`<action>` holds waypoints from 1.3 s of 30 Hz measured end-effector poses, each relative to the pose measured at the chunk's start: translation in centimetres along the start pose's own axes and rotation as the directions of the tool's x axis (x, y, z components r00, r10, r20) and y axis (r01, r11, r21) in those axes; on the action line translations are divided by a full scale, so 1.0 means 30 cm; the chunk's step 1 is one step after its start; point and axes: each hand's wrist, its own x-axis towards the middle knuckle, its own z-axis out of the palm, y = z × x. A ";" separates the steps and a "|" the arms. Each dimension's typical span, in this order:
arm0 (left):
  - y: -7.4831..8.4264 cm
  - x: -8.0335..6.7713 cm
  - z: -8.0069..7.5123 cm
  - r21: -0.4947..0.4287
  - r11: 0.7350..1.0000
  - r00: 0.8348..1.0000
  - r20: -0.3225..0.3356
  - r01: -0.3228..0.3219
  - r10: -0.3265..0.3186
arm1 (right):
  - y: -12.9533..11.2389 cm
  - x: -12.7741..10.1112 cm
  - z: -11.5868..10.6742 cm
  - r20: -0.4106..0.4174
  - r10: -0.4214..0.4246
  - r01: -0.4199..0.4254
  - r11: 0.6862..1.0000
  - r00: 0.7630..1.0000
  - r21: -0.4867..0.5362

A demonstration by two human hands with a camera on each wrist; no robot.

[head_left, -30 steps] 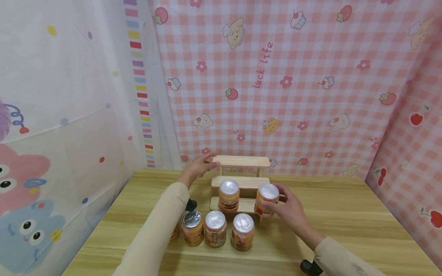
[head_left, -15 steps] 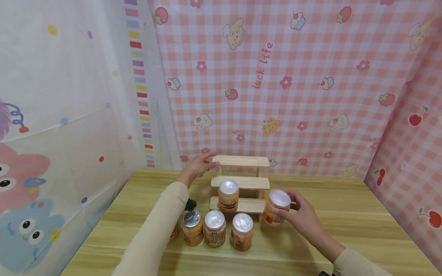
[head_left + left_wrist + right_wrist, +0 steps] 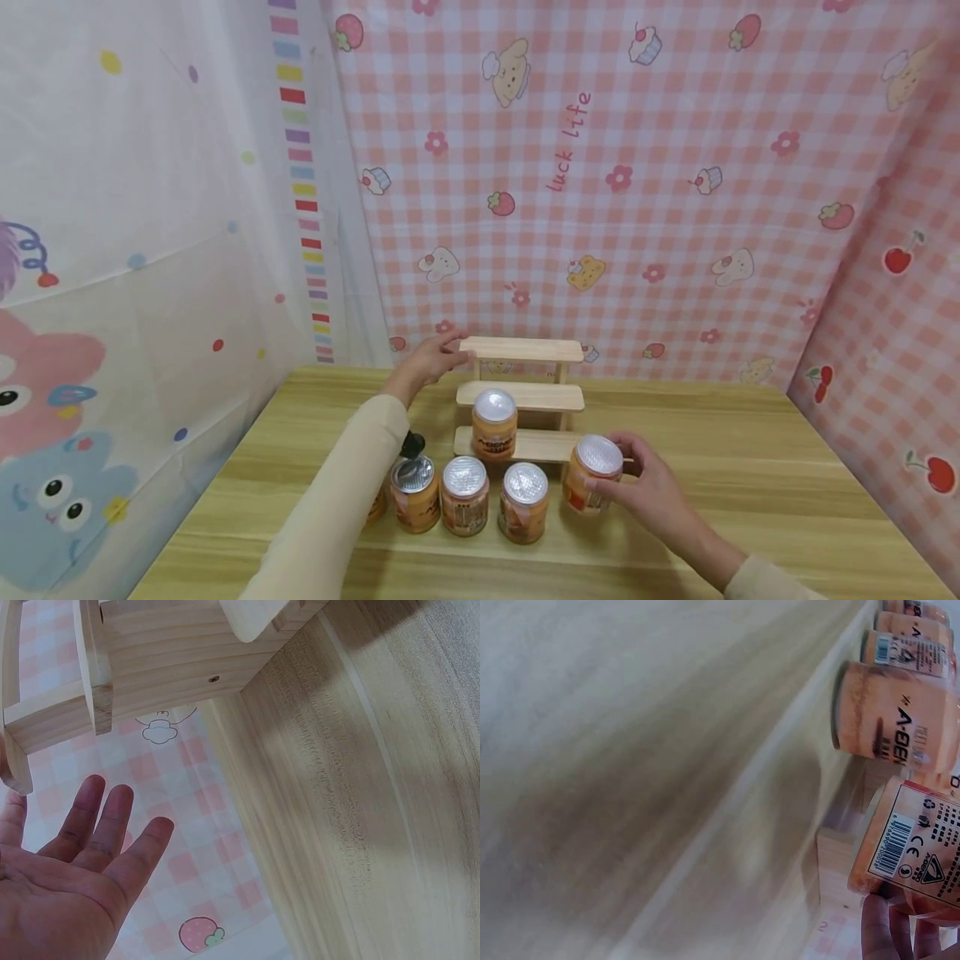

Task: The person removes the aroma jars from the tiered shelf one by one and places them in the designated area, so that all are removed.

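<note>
My right hand [image 3: 651,490] grips an orange-labelled can with a silver lid [image 3: 581,492], just right of the small three-tier wooden rack [image 3: 517,397]. In the right wrist view, the fingers lie against the side of this can [image 3: 922,855], and its barcode faces the camera. My left hand [image 3: 429,365] touches the left end of the rack's top board with thumb and index finger. Its other fingers [image 3: 146,844] are spread straight in the left wrist view. A similar can [image 3: 494,429] stands at the left of the rack's lowest board.
Several more cans form a row in front of the rack: one at the right end [image 3: 523,504], one in the middle [image 3: 465,500] and one farther left [image 3: 415,498]. My left sleeve partly hides another. The wooden table [image 3: 712,442] meets a pink checked cloth [image 3: 675,250] behind.
My right hand has moved the gripped can off the right part of the lowest board, outward and down toward the front. The left hand stays at the top board.
</note>
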 end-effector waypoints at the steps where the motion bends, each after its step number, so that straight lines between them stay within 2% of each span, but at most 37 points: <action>1: -0.001 -0.001 0.000 0.004 1.000 1.000 -0.001 0.000 0.000 | 0.003 -0.004 0.004 0.004 0.004 -0.004 1.000 1.000 -0.002; 13: 0.002 -0.004 0.000 0.000 1.000 1.000 0.000 0.002 -0.002 | 0.051 -0.028 0.045 0.029 0.056 -0.056 0.998 0.998 0.014; 24: 0.000 0.001 0.001 -0.007 1.000 1.000 0.000 -0.011 0.011 | 0.076 -0.043 0.078 0.007 0.029 -0.029 0.999 1.000 -0.015; 33: 0.002 -0.006 -0.002 -0.026 0.999 1.000 0.008 -0.019 0.019 | 0.076 -0.053 0.083 0.032 0.058 -0.057 0.998 0.998 -0.023; 39: 0.004 -0.009 -0.003 -0.029 1.000 1.000 0.005 -0.003 0.003 | 0.072 -0.044 0.084 0.047 0.038 -0.037 0.999 0.998 -0.033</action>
